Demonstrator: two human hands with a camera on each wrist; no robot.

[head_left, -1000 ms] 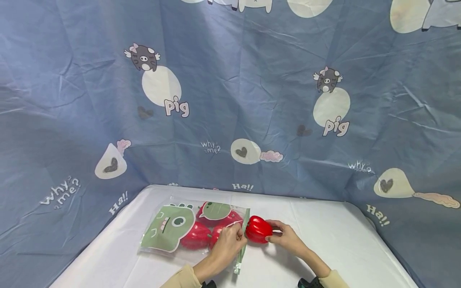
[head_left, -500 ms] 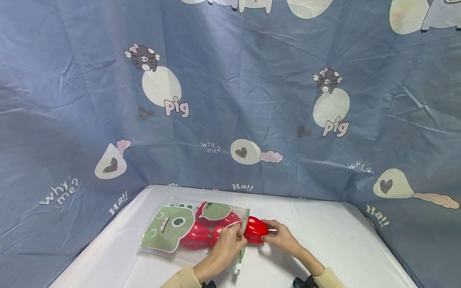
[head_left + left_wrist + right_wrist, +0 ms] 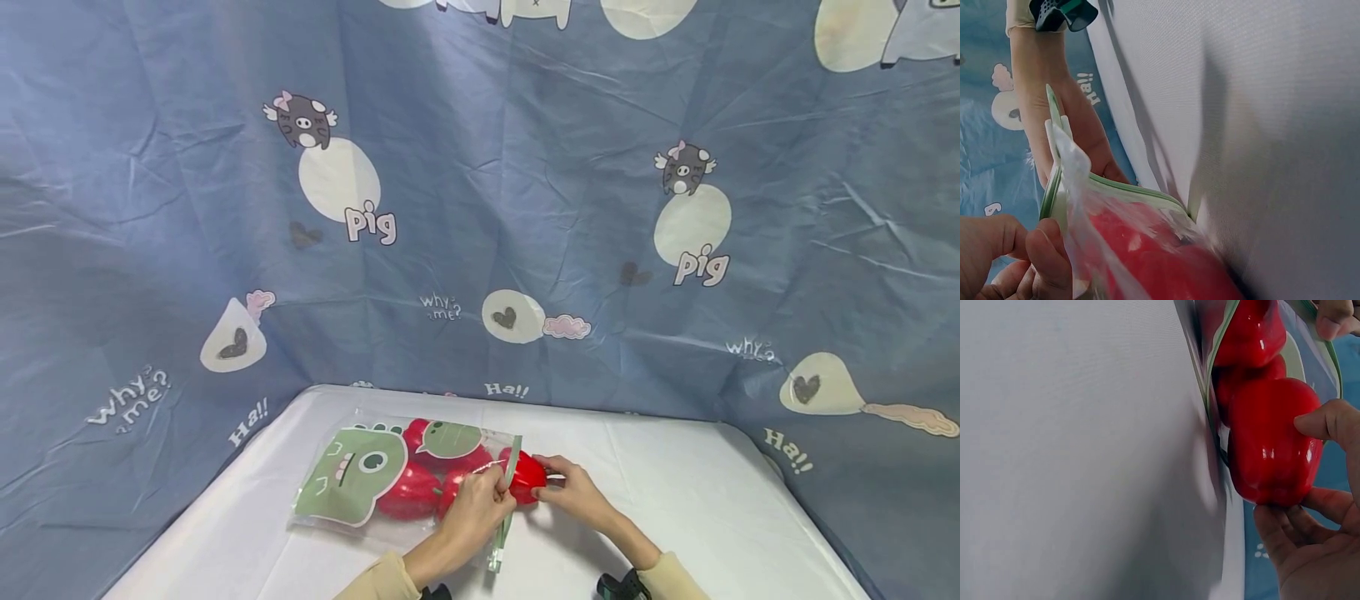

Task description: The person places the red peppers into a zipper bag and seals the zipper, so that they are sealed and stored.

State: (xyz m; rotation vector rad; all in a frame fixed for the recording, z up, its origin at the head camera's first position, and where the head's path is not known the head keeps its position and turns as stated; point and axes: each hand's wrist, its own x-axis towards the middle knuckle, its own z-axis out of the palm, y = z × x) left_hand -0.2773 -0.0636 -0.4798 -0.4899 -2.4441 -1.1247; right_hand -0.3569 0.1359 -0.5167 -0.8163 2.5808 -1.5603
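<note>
A clear zip bag (image 3: 341, 492) with a green cartoon print lies on the table, several red bell peppers (image 3: 408, 493) inside it. My left hand (image 3: 474, 510) pinches the bag's green-edged rim and lifts it, as the left wrist view also shows at the thumb (image 3: 1047, 256). My right hand (image 3: 576, 493) holds one more red bell pepper (image 3: 1272, 440) between thumb and fingers. That pepper is partway through the bag's mouth, its front end behind the rim. In the right wrist view another pepper (image 3: 1250, 337) sits deeper in the bag.
The white-covered table (image 3: 675, 483) spreads around the bag. A blue curtain (image 3: 480, 208) with pig prints hangs behind it. Dark wrist devices (image 3: 624, 586) sit at the sleeve cuffs.
My right hand has moved left, carrying the bell pepper from outside the rim to partway within the bag's mouth. The left hand has stayed at the rim.
</note>
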